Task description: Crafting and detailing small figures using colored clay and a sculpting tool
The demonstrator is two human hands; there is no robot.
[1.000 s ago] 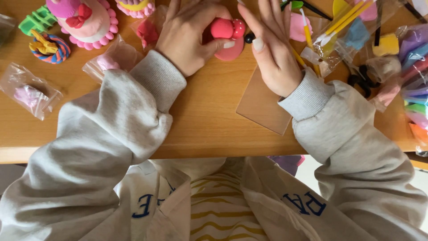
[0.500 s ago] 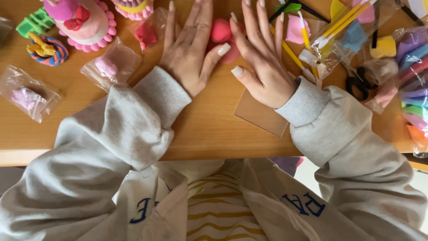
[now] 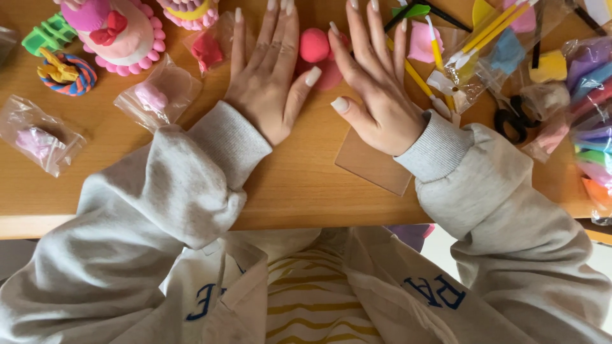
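My left hand lies flat on the wooden table, palm down, fingers spread and pointing away. My right hand lies flat beside it, its wrist over a brown card square. Between the two hands sits a pink-red clay ball on a flatter pink clay piece. Neither hand holds anything; the thumbs point toward the clay.
Clay cakes and a striped clay figure stand at the back left, with small bags of pink clay. Modelling tools, scissors and bagged coloured clay sticks crowd the right. The table edge runs near me.
Both hands let go of the pink clay they were cupping and spread flat on the table either side of it.
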